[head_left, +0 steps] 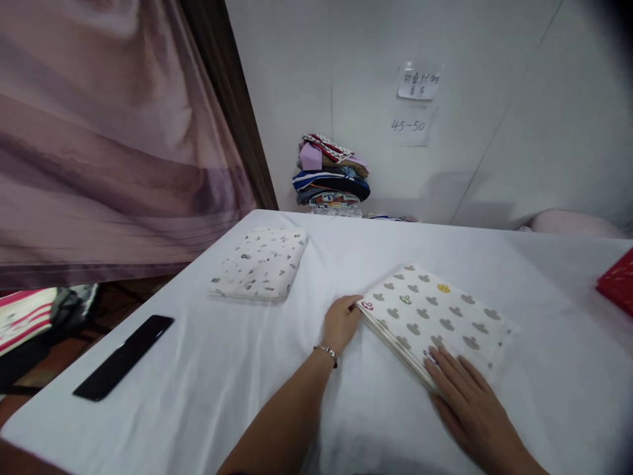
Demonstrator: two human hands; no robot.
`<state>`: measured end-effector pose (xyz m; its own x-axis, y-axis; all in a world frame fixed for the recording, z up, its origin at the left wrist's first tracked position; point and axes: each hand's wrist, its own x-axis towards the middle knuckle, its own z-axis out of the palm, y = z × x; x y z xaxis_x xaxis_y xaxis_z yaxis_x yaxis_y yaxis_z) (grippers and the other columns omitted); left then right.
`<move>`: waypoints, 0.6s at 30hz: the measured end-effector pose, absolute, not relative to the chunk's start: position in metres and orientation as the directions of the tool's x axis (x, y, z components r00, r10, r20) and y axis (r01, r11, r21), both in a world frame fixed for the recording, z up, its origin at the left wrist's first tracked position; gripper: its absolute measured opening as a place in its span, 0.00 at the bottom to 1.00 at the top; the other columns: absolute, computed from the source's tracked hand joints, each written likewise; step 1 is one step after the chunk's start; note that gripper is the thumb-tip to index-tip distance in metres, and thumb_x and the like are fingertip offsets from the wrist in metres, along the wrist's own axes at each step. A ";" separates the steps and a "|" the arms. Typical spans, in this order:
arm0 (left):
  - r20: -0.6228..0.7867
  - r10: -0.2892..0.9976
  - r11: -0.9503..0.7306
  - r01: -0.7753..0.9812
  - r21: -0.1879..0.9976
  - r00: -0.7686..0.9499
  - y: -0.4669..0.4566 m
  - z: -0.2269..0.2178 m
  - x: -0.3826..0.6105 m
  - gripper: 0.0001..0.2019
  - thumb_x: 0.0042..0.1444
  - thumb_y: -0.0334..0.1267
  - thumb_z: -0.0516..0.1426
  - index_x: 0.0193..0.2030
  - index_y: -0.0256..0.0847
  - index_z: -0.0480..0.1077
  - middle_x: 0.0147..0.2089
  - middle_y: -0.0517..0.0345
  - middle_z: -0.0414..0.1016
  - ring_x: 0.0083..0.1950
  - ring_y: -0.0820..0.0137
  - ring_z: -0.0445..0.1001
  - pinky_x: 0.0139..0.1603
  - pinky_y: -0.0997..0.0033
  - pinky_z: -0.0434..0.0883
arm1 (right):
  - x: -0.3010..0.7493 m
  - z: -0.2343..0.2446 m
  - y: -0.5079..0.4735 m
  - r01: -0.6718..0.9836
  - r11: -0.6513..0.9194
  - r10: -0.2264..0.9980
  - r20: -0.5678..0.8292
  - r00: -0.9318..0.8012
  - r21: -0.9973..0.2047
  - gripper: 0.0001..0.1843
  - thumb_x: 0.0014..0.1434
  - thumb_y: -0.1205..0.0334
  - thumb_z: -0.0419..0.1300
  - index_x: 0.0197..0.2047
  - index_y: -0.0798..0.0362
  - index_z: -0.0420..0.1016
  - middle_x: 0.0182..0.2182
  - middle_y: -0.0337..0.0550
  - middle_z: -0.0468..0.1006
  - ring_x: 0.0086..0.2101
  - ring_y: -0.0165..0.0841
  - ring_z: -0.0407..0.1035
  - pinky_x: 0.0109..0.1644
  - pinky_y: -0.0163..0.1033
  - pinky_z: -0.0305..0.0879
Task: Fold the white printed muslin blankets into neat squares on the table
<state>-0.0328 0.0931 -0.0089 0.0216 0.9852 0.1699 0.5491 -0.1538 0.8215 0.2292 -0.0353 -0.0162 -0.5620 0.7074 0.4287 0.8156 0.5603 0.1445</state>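
Note:
A folded white cloth (425,310) printed with grey mouse-head shapes and a few coloured ones lies at an angle on the table, its layers showing along the near edge. My left hand (342,324), wearing a bracelet, is closed on its left corner; the fingertips are partly hidden there. At the near right edge, my right hand (467,399) has its fingers stretched flat over the top, while the thumb sits against the edge below. Apart from both hands, a second folded white cloth (262,264) with small grey-green prints rests to the left.
A white-covered table (208,396) bears a black flat object (123,356) on the left. Behind it stands a stack of folded fabrics (332,175) by the wall. A red item (618,284) is at the right edge. A pinkish curtain (109,145) hangs on the left.

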 end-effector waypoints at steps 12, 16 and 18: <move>0.209 0.976 -0.210 0.557 0.804 0.066 0.095 -0.006 -0.039 0.16 0.51 0.28 0.52 0.45 0.45 0.73 0.52 0.59 0.70 0.50 0.69 0.69 0.52 0.66 0.68 | 0.230 -0.018 -0.036 0.814 0.567 0.699 0.452 -0.555 0.123 0.27 0.58 0.62 0.54 0.61 0.50 0.58 0.60 0.46 0.59 0.59 0.40 0.53 0.60 0.49 0.52; 0.390 0.873 -0.483 0.637 0.601 0.293 0.080 0.012 -0.030 0.22 0.54 0.27 0.49 0.56 0.45 0.65 0.62 0.56 0.60 0.62 0.65 0.57 0.61 0.56 0.60 | 0.228 -0.019 -0.036 0.824 0.555 0.727 0.416 -0.546 0.114 0.26 0.59 0.63 0.53 0.61 0.49 0.58 0.60 0.46 0.59 0.59 0.40 0.51 0.60 0.51 0.53; 0.418 0.781 -0.623 0.622 0.475 0.464 0.071 0.017 -0.023 0.22 0.56 0.28 0.48 0.58 0.46 0.61 0.64 0.57 0.57 0.65 0.64 0.52 0.64 0.52 0.54 | 0.227 -0.017 -0.036 0.832 0.546 0.741 0.404 -0.536 0.102 0.26 0.60 0.64 0.52 0.61 0.49 0.58 0.60 0.46 0.59 0.60 0.40 0.51 0.60 0.52 0.53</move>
<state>-0.0230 0.0709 0.0166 0.4636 0.7811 0.4183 0.6217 -0.6232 0.4745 0.2270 -0.0359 -0.0168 -0.5361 0.7411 0.4041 0.8316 0.5460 0.1019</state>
